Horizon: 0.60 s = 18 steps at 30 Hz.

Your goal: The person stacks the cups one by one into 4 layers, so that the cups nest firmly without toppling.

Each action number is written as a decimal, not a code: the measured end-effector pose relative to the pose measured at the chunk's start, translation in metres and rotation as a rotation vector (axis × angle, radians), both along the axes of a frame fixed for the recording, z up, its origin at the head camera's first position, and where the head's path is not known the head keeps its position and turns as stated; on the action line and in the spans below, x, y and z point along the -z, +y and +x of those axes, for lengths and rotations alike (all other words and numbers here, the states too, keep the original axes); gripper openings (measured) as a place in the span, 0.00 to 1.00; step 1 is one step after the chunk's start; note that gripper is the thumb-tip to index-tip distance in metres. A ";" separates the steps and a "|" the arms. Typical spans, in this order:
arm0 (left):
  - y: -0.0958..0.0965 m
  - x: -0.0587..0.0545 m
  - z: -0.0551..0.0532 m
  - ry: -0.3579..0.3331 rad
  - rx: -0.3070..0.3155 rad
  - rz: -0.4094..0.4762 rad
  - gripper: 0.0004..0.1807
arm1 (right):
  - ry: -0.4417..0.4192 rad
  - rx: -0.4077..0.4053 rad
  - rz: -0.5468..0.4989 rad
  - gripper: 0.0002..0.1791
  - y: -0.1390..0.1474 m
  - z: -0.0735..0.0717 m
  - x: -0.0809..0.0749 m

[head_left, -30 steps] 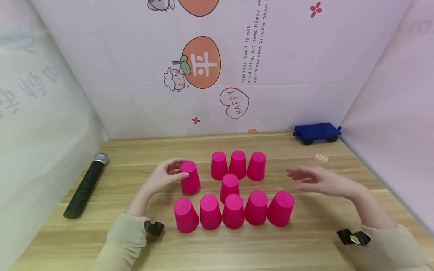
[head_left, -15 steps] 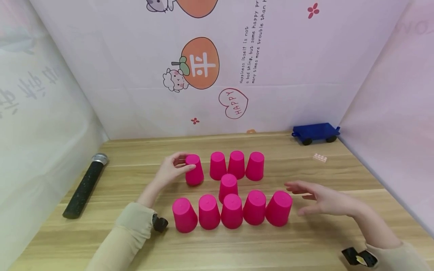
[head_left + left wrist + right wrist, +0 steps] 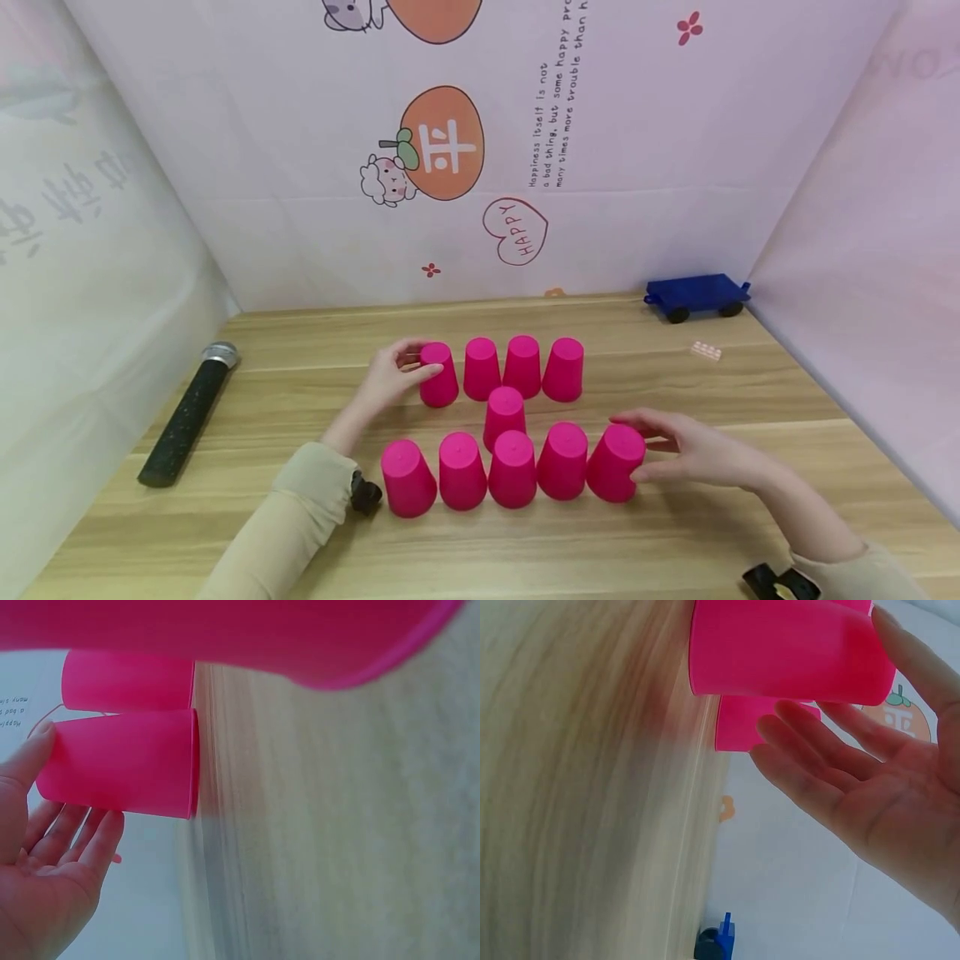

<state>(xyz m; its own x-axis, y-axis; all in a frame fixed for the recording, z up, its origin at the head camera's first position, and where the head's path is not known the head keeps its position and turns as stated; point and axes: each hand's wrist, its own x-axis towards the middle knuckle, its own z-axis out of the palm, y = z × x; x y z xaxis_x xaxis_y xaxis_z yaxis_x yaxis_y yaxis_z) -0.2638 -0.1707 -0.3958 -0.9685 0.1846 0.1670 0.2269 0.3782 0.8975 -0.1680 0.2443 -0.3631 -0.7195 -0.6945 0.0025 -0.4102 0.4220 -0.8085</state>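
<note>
My left hand (image 3: 393, 375) holds an upside-down pink cup (image 3: 440, 377) at the left end of the back row. In the left wrist view the thumb is on one side of this cup (image 3: 120, 765) and the fingers on the other. Three more pink cups stand to its right, the nearest (image 3: 482, 371) close beside it. My right hand (image 3: 693, 450) is around the rightmost front-row cup (image 3: 617, 462). Its thumb is at the near side and its fingertips reach behind; in the right wrist view the fingers stay loosely extended.
Several upside-down cups form the front row, including a left-end cup (image 3: 408, 479); a single cup (image 3: 505, 417) stands between the rows. A black microphone (image 3: 187, 417) lies at the left. A blue wheeled cart (image 3: 697, 296) and a small pale brick (image 3: 707, 350) are at the back right.
My left hand has moved the pink cup back and right, up to the back row's end. My right hand has come down and left to the rightmost front cup.
</note>
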 end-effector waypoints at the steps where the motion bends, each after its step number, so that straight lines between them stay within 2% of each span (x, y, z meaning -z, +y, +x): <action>1: 0.001 0.000 0.000 0.001 -0.001 -0.002 0.28 | 0.010 -0.003 -0.008 0.31 -0.001 0.000 0.000; 10: 0.004 0.002 -0.004 0.006 -0.004 -0.002 0.27 | 0.050 -0.014 -0.055 0.26 -0.004 -0.001 0.008; 18: 0.005 -0.001 -0.002 -0.012 -0.011 -0.012 0.28 | 0.062 -0.005 -0.064 0.25 -0.004 -0.002 0.012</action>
<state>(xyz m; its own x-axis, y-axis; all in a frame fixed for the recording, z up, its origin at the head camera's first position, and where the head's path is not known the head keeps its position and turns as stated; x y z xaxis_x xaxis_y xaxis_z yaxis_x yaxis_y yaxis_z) -0.2654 -0.1654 -0.3950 -0.9725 0.1756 0.1531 0.2117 0.3918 0.8954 -0.1699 0.2399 -0.3747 -0.7134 -0.6948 0.0918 -0.4623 0.3682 -0.8067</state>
